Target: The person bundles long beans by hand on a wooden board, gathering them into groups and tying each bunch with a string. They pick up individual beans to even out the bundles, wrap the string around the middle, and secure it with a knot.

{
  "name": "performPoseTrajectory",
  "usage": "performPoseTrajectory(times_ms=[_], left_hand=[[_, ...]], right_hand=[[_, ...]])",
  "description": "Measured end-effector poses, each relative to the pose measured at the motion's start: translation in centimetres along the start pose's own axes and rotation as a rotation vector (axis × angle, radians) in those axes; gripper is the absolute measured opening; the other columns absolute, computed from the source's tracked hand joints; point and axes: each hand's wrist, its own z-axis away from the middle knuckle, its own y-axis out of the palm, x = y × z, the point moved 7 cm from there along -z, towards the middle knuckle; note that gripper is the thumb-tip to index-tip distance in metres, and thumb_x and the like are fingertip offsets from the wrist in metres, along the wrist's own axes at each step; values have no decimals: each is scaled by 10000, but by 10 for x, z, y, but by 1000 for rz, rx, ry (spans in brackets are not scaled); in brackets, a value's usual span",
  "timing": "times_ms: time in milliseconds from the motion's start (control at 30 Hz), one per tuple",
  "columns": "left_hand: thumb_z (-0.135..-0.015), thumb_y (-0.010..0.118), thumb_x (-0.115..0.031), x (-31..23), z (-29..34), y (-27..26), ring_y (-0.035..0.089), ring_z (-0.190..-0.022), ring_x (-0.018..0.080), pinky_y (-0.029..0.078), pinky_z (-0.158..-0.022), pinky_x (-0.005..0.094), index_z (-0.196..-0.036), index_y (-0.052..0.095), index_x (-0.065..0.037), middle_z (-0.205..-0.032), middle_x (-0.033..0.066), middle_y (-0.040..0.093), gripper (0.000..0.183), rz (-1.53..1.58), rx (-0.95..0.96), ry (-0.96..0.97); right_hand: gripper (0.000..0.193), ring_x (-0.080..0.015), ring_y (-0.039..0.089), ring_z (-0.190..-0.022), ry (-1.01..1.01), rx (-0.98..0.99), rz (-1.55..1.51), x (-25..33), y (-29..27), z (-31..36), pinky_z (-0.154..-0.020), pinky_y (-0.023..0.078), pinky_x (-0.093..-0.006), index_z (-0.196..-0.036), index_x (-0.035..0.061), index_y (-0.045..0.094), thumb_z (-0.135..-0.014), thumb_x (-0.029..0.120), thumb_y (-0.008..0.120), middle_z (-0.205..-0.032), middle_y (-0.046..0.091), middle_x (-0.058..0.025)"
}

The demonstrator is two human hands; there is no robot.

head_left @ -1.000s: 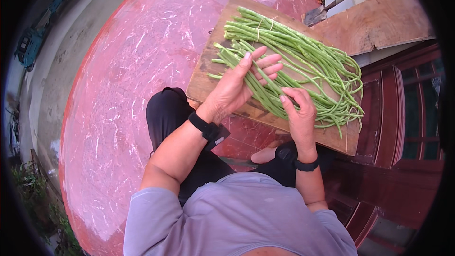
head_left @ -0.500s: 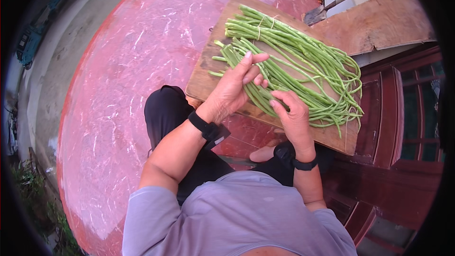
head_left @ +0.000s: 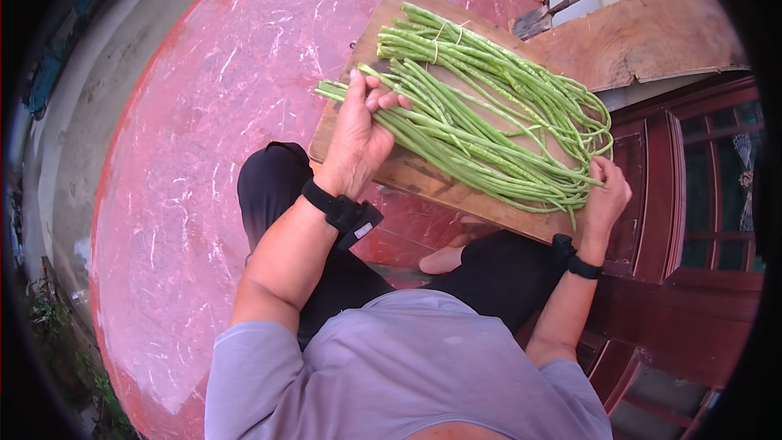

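My left hand [head_left: 365, 126] is closed round a loose bunch of long green beans [head_left: 481, 165], close to its left end. The cut ends poke out past my thumb, over the near left edge of a wooden board [head_left: 423, 179]. At the far right end of this bunch, the fingers of my right hand [head_left: 607, 195] are pinched on the bean tips. Behind it on the same board lies a second bunch of long beans [head_left: 489, 53], tied near its left end with a thin pale band [head_left: 437, 45]. The tips of both bunches meet at the right.
A rough wooden plank [head_left: 643, 37] and a shovel [head_left: 533, 23] are beyond the board. Dark red doors [head_left: 652, 195] with glass panes stand close on my right. Red marbled floor [head_left: 195, 195] spreads to the left. My knees are beneath the board's near edge.
My right hand has slid rightward along the beans to their tips. My left hand has moved left with the bunch, which now lies stretched out straighter.
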Motion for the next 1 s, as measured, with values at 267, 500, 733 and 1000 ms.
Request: performPoseTrajectory(times_ms=[267,500,733,1000], left_hand=[[-1000,471,-280,1,-1,-6,539,-720,182,513,-868,433,-834,493,-66,-662,19,474,272,-30,-69,39],[-994,453,-361,2,5,0,551,-1091,285,466,-990,452,-1147,516,-16,-1151,162,558,382,-228,-95,-11],[-1004,443,-307,2,4,7,485,-1237,326,445,-1028,423,-1340,388,44,-1355,232,454,490,-274,-4,-60],[-990,461,-344,11,7,16,447,-1276,319,404,-1069,387,-1399,279,56,-1408,237,387,600,-346,92,-112]], right_hand=[[475,-321,446,-1225,-78,451,270,10,22,-9,-1018,346,-421,-1239,146,569,-782,15,565,-1302,505,-128],[238,-288,586,-983,-339,343,-269,152,65,-11,-847,441,-395,-1058,112,655,-828,166,631,-1029,641,-99],[194,-309,614,-889,-163,312,-391,151,64,-13,-755,467,-407,-1015,100,657,-846,190,628,-949,650,-97],[201,-272,629,-858,-132,119,-693,167,32,5,-754,488,-340,-1039,56,669,-841,86,648,-957,644,-112]])
